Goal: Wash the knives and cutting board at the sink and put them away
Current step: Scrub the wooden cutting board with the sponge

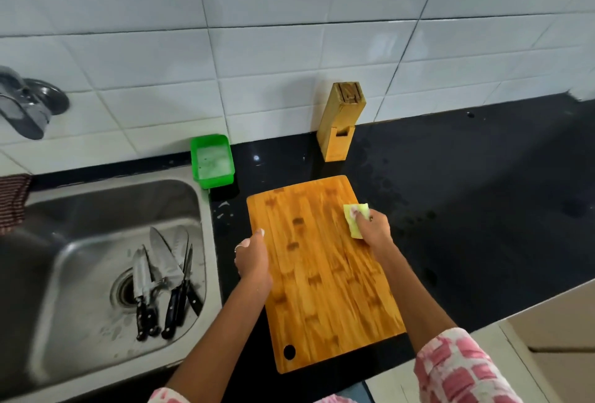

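On cutting board [322, 273]: right hand [373, 228] pinches sponge [355, 219] at right edge; left hand [252, 257] grips left edge.

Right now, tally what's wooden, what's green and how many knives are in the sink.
Wooden: 2, the cutting board and the knife block
Green: 2, the tub and the sponge
Knives in the sink: about 5; they overlap
Total: about 9

Home kitchen, steel sink [42, 306], white tiled wall [289, 32], black countertop [483, 193], wooden knife block [341, 125]
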The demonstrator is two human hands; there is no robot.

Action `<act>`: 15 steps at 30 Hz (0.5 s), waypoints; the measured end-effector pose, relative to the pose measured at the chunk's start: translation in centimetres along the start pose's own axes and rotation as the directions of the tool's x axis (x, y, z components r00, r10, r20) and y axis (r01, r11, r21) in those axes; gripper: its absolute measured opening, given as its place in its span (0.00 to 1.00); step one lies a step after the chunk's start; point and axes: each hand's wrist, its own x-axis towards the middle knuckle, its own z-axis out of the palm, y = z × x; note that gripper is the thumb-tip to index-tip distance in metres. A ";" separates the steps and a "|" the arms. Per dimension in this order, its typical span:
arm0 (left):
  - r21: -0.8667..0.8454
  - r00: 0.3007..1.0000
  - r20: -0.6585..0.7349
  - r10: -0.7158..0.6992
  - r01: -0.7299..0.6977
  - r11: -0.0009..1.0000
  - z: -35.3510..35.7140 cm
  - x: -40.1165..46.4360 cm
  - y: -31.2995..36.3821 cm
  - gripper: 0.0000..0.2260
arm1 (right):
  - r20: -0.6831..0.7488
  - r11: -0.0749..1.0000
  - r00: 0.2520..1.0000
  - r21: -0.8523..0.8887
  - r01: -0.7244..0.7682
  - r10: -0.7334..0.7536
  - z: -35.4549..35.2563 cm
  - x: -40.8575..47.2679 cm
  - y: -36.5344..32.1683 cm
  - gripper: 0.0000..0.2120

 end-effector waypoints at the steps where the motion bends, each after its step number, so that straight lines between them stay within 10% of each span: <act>1: 0.001 0.999 0.032 0.000 0.000 1.000 -1.0 0.1 0.3 0.27 | 0.027 0.998 0.999 0.053 0.032 -0.034 -0.1 -0.4 -0.7 0.18; 15: -0.455 0.833 0.466 0.299 -0.064 0.888 -33.1 1.8 13.2 0.38 | 0.500 0.861 0.706 0.216 0.460 -0.502 16.4 -17.4 -20.2 0.02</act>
